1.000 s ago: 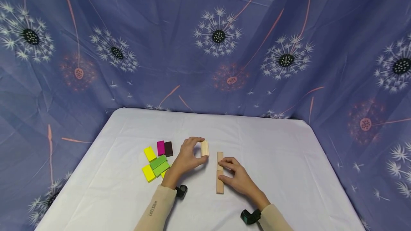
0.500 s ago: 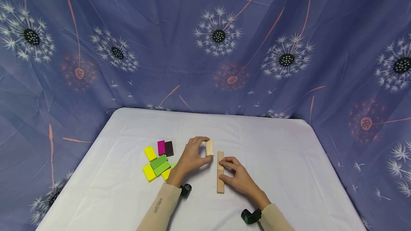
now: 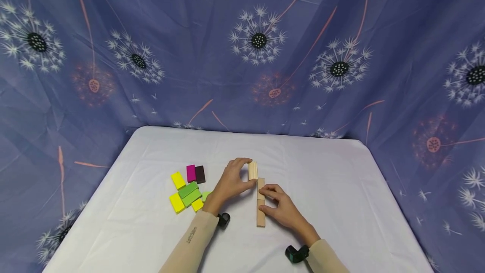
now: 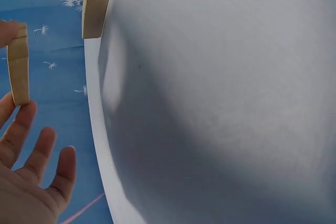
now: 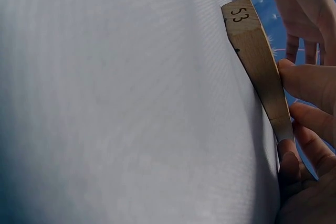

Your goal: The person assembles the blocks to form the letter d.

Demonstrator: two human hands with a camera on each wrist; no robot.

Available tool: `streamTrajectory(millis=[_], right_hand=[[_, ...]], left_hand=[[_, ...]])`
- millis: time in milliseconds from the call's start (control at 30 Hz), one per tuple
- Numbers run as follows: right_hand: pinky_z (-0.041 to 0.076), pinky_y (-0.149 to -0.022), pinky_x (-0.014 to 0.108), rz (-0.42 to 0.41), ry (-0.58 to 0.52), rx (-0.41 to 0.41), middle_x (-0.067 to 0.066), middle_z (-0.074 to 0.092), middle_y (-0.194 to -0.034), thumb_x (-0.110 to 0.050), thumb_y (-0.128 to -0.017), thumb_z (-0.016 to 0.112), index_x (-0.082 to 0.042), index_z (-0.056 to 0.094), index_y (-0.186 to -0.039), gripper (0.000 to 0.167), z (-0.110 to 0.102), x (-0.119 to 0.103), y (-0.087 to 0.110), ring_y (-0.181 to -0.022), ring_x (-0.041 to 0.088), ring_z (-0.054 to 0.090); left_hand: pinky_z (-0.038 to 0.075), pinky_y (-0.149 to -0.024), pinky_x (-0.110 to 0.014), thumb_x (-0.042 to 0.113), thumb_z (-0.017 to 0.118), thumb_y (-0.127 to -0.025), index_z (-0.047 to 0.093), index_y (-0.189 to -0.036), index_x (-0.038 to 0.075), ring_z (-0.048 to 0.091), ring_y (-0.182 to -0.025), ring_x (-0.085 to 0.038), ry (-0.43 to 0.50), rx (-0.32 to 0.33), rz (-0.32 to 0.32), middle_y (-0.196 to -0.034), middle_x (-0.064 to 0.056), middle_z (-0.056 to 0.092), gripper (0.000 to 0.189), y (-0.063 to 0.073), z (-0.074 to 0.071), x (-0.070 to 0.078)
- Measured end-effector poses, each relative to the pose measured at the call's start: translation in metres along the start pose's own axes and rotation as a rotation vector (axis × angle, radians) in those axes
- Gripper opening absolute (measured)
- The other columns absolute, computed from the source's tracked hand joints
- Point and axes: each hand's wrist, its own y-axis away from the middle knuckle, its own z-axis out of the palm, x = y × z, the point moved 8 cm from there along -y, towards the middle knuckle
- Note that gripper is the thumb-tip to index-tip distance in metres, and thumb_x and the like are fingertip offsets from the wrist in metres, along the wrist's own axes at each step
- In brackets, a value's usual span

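My left hand [image 3: 233, 182] pinches a pale wooden block [image 3: 252, 170] by its two ends, thumb near and fingers far. A lengthwise line on it leaves unclear whether it is one block or two together. This block is just left of the far end of two wooden blocks [image 3: 261, 214] lying end to end on the table. My right hand [image 3: 282, 207] has its thumb and a finger touching the row, one on each block. In the right wrist view, the near end of the row [image 5: 254, 56] bears the number 53. The left wrist view shows the pinched block [image 4: 19, 69] side-on.
Left of my left hand lie yellow blocks [image 3: 177, 203], green blocks [image 3: 191, 197], a magenta block [image 3: 191, 173] and a dark brown block [image 3: 200, 174]. A white cloth [image 3: 322, 180] covers the table. A blue dandelion-print curtain [image 3: 189, 54] hangs around its far sides.
My left hand has moved right and slightly away with the pale wooden block, closer to the row's far end. My right hand stays at the row.
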Motion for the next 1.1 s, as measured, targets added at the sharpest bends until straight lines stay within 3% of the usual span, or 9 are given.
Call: streamTrajectory(millis=[767, 1100], right_hand=[[0.047, -0.085, 0.025, 0.014, -0.010, -0.006, 0.001, 0.057, -0.137, -0.027, -0.091, 0.080, -0.009, 0.069, -0.133, 0.048, 0.001, 0.004, -0.001, -0.114, 0.019, 0.056], [0.047, -0.086, 0.026, 0.018, -0.013, -0.008, 0.001, 0.056, -0.138, -0.027, -0.091, 0.080, -0.010, 0.069, -0.134, 0.048, 0.001, 0.004, -0.001, -0.115, 0.019, 0.056]], left_hand=[[0.045, -0.107, -0.056, 0.036, 0.083, -0.084, 0.059, -0.143, 0.013, 0.057, -0.131, -0.032, -0.096, -0.029, -0.011, -0.142, -0.007, 0.063, 0.068, -0.020, 0.018, 0.003], [0.045, -0.110, -0.055, 0.036, 0.083, -0.085, 0.060, -0.142, 0.012, 0.057, -0.133, -0.035, -0.093, -0.059, -0.064, -0.143, -0.010, 0.062, 0.066, -0.027, 0.029, -0.003]])
